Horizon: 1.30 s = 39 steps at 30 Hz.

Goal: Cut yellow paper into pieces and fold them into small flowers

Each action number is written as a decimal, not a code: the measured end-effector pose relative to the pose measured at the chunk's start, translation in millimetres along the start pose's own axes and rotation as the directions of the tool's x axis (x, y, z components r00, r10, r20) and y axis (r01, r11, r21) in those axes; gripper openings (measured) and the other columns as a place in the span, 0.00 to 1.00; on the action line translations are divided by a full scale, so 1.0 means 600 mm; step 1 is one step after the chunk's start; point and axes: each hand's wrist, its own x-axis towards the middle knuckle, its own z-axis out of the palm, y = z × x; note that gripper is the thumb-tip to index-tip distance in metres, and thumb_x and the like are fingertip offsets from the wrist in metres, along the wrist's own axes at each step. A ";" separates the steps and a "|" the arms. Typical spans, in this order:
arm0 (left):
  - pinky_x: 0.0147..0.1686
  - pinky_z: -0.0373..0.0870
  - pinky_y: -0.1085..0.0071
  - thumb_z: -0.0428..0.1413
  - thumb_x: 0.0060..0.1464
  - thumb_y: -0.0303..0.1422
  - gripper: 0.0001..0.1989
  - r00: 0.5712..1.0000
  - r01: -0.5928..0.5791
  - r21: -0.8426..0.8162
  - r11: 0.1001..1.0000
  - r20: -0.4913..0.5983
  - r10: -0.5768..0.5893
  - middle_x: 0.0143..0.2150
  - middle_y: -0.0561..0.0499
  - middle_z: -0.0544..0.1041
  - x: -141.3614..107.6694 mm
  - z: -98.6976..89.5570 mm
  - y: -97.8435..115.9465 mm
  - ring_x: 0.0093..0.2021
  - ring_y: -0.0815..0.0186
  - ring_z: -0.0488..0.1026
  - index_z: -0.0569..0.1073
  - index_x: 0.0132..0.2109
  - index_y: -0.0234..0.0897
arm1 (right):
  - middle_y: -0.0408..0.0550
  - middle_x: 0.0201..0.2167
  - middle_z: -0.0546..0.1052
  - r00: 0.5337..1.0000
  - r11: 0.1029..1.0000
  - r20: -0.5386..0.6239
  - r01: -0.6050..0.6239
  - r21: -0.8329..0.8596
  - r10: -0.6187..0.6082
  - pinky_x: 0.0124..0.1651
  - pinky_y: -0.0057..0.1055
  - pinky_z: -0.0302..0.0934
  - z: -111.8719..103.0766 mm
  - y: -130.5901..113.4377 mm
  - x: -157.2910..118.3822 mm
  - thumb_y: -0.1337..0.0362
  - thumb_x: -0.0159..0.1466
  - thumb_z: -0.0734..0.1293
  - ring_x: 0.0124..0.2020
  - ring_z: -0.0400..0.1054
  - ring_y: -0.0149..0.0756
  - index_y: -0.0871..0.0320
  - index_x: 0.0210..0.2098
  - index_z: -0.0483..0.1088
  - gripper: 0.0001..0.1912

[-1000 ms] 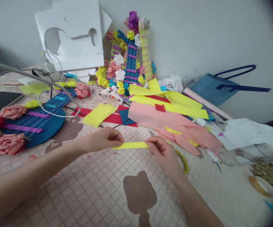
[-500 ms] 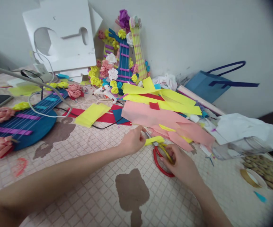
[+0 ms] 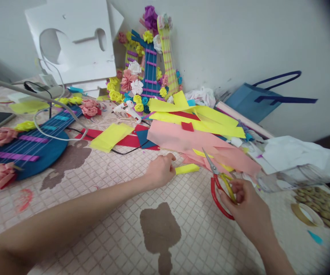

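Observation:
Near the middle, my left hand (image 3: pixel 161 170) is closed on one end of a small yellow paper strip (image 3: pixel 187 169), which sticks out to the right. My right hand (image 3: pixel 246 198) is closed round the handles of a pair of scissors (image 3: pixel 219 183) with one red and one yellow loop. The blades look closed and point up and left, to the right of the strip and apart from it. Behind both hands lie a long pink paper piece (image 3: pixel 179 136) and some yellow paper sheets (image 3: pixel 216 116).
At the left lies a blue paper guitar (image 3: pixel 47 152) with pink flowers, crossed by a white cable. Farther back are a glue gun (image 3: pixel 129 110) and standing flowered guitars (image 3: pixel 150 72). On the right are a clear jar (image 3: pixel 290 177) and a tape roll (image 3: pixel 306 215).
My right hand has moved right with the scissors, whose blades have come away from the yellow strip. My left hand has stayed nearly in place with the strip.

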 end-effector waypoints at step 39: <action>0.52 0.62 0.61 0.42 0.59 0.26 0.16 0.942 -0.161 0.533 0.831 -0.168 0.290 0.48 0.45 0.76 -0.061 -0.216 -0.289 0.51 0.58 0.68 0.73 0.47 0.36 | 0.45 0.30 0.74 0.545 0.521 0.109 0.695 0.496 -0.831 0.37 0.32 0.60 0.096 -0.296 0.005 0.65 0.67 0.59 0.33 0.67 0.34 0.57 0.33 0.67 0.08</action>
